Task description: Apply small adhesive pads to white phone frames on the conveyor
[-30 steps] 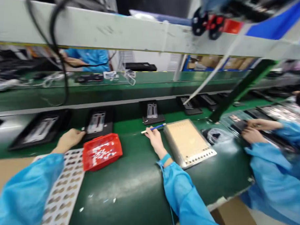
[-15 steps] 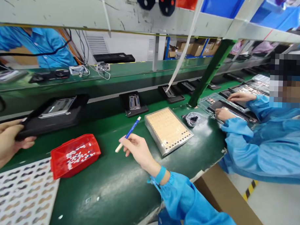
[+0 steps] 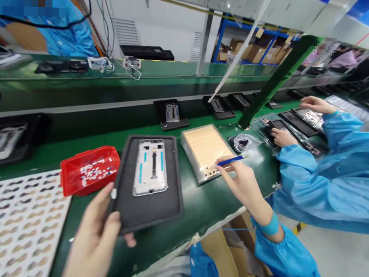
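Observation:
My left hand (image 3: 98, 232) grips the left edge of a black tray (image 3: 148, 212), holding it tilted above the green bench. In the tray lies a silver phone frame (image 3: 147, 169) with blue strips and a dark flex cable down its middle. Between the fingers of my right hand (image 3: 239, 181) is a blue pen-like stick (image 3: 231, 160). Its tip is at the front edge of a pad of tan sheets (image 3: 205, 143), where a row of small dark pieces sits. Whether the tip touches a piece, I cannot tell.
A red bin (image 3: 91, 171) of small white bits stands left, beside a white sheet with cut-outs (image 3: 24, 217). More black trays (image 3: 13, 148) line the back. A plastic bag (image 3: 243, 142) lies behind the pad. At right a co-worker's hands (image 3: 283, 137) handle parts. A green post (image 3: 277, 83) slants up.
My left hand has brought a black tray with a phone frame from the far left to the middle. My right hand has moved right with the stick, onto the pad's front edge.

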Tool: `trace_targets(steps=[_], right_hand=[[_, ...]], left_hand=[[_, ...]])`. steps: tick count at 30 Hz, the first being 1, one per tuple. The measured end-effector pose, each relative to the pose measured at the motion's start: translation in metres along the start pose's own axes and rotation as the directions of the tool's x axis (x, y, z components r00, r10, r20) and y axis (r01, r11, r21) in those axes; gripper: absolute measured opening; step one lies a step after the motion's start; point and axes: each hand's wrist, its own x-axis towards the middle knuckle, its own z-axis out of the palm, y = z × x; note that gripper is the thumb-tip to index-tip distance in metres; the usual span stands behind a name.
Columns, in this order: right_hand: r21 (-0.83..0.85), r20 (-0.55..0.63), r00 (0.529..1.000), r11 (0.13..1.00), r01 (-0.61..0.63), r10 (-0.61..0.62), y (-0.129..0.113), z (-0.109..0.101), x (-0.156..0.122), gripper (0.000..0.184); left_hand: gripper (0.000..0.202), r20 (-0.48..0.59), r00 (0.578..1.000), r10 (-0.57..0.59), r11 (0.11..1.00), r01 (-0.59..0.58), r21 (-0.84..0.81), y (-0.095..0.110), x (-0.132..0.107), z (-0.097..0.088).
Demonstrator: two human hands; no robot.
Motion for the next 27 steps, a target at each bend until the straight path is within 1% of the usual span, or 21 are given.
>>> trace_targets(steps=[2, 3, 5, 6, 7, 9, 10, 11, 12, 13, 14, 15, 16, 17, 18, 19, 21, 23, 25, 26, 27], right_hand=[[-0.1, 0.045, 0.997, 0.992, 0.07, -0.066, 0.001, 0.007, 0.003, 0.019], [-0.139, 0.056, 0.994, 0.985, 0.098, -0.091, 0.0, 0.009, 0.003, 0.019], [-0.166, 0.03, 0.991, 0.977, 0.135, -0.132, -0.006, 0.009, 0.001, 0.017], [-0.146, -0.011, 0.989, 0.979, 0.143, -0.146, -0.012, 0.007, -0.002, 0.015], [-0.103, -0.065, 0.987, 0.985, 0.141, -0.148, -0.02, 0.006, -0.007, 0.012], [0.049, -0.168, 0.982, 0.994, 0.097, -0.088, -0.041, 0.005, -0.018, 0.006], [0.145, -0.198, 0.98, 0.988, 0.055, -0.025, -0.052, 0.006, -0.024, 0.005], [0.244, -0.206, 0.978, 0.97, 0.006, 0.046, -0.063, 0.009, -0.03, 0.006], [0.335, -0.198, 0.974, 0.941, -0.038, 0.11, -0.072, 0.013, -0.035, 0.006], [0.413, -0.18, 0.97, 0.908, -0.074, 0.161, -0.08, 0.018, -0.04, 0.006], [0.472, -0.164, 0.967, 0.876, -0.095, 0.193, -0.087, 0.023, -0.045, 0.006], [0.515, -0.15, 0.967, 0.851, -0.104, 0.208, -0.091, 0.029, -0.048, 0.006], [0.544, -0.14, 0.968, 0.833, -0.102, 0.21, -0.094, 0.035, -0.051, 0.007], [0.561, -0.133, 0.971, 0.823, -0.093, 0.2, -0.096, 0.041, -0.053, 0.008], [0.568, -0.13, 0.974, 0.819, -0.08, 0.185, -0.097, 0.046, -0.055, 0.011], [0.569, -0.135, 0.977, 0.82, -0.058, 0.163, -0.097, 0.05, -0.057, 0.014], [0.539, -0.157, 0.985, 0.842, 0.024, 0.072, -0.095, 0.055, -0.06, 0.019], [0.457, -0.168, 0.981, 0.874, 0.166, -0.099, -0.092, 0.057, -0.063, 0.024], [0.354, -0.148, 0.95, 0.882, 0.311, -0.275, -0.09, 0.057, -0.065, 0.027], [0.319, -0.133, 0.936, 0.88, 0.351, -0.325, -0.089, 0.058, -0.066, 0.029], [0.304, -0.128, 0.932, 0.881, 0.363, -0.339, -0.089, 0.059, -0.066, 0.03]], left_hand=[[0.075, 0.073, 0.996, -0.042, 0.998, 0.044, -0.033, -0.021, -0.015, 0.02], [0.074, 0.1, 0.994, -0.047, 0.999, 0.049, -0.018, -0.032, -0.022, 0.028], [0.068, 0.105, 0.994, 0.003, 0.997, -0.012, 0.083, -0.048, -0.036, 0.039], [0.064, 0.09, 0.994, 0.054, 0.986, -0.068, 0.155, -0.05, -0.042, 0.041], [0.06, 0.074, 0.99, 0.121, 0.964, -0.135, 0.231, -0.048, -0.048, 0.041], [0.051, 0.045, 0.966, 0.256, 0.906, -0.256, 0.337, -0.03, -0.056, 0.038], [0.046, 0.048, 0.951, 0.306, 0.892, -0.304, 0.335, -0.016, -0.058, 0.037], [0.04, 0.061, 0.943, 0.328, 0.9, -0.331, 0.284, 0.0, -0.057, 0.037], [0.034, 0.086, 0.947, 0.309, 0.929, -0.32, 0.188, 0.017, -0.054, 0.038], [0.028, 0.129, 0.959, 0.252, 0.964, -0.261, 0.056, 0.032, -0.049, 0.041], [0.024, 0.183, 0.969, 0.164, 0.985, -0.15, -0.09, 0.046, -0.043, 0.045], [0.025, 0.249, 0.966, 0.07, 0.975, -0.013, -0.221, 0.057, -0.036, 0.049], [0.03, 0.31, 0.951, -0.017, 0.937, 0.123, -0.327, 0.065, -0.03, 0.053], [0.035, 0.358, 0.93, -0.083, 0.883, 0.235, -0.406, 0.071, -0.024, 0.058], [0.038, 0.39, 0.912, -0.125, 0.828, 0.312, -0.465, 0.074, -0.02, 0.061], [0.041, 0.403, 0.903, -0.15, 0.78, 0.359, -0.513, 0.075, -0.017, 0.065], [0.043, 0.388, 0.903, -0.182, 0.717, 0.392, -0.577, 0.073, -0.016, 0.069], [0.041, 0.322, 0.924, -0.207, 0.698, 0.37, -0.614, 0.069, -0.019, 0.072], [0.035, 0.234, 0.946, -0.223, 0.712, 0.322, -0.624, 0.065, -0.023, 0.074], [0.031, 0.192, 0.956, -0.221, 0.727, 0.293, -0.621, 0.064, -0.025, 0.075], [0.027, 0.154, 0.966, -0.207, 0.746, 0.258, -0.613, 0.063, -0.026, 0.076]])
